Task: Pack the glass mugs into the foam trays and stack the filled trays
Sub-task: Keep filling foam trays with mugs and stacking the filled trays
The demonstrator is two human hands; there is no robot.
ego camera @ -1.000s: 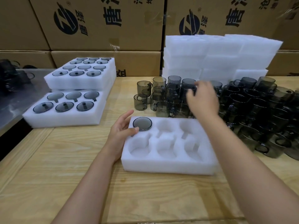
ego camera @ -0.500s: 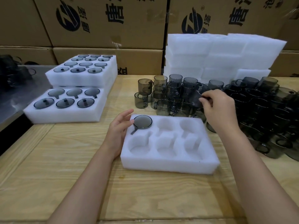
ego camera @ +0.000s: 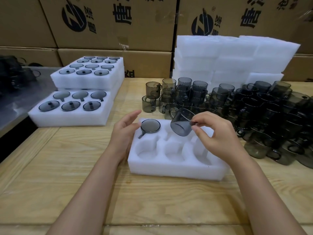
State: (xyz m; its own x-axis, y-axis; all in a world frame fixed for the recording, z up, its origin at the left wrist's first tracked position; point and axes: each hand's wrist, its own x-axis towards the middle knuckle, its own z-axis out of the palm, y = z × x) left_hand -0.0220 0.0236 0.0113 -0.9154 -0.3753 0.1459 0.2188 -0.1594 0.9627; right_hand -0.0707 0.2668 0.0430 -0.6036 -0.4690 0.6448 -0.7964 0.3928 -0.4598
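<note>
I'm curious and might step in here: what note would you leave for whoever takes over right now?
Left hand open at the left edge of the tray.
Right hand pinches a mug, tilted above the back row.
Done: one seated mug back-left; filled trays stacked at far left.
Left: five pockets to fill from the loose mugs at right, then stack this tray.

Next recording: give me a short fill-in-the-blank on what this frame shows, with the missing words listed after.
1. The front foam tray has ____ pockets.
2. Only ____ seated mug is in it, upside down in the far-left pocket.
3. The right hand holds a tilted mug over the far ____ pocket.
4. The left hand, beside the tray, is ____ and grips nothing.

Missing words: six; one; middle; open
</note>
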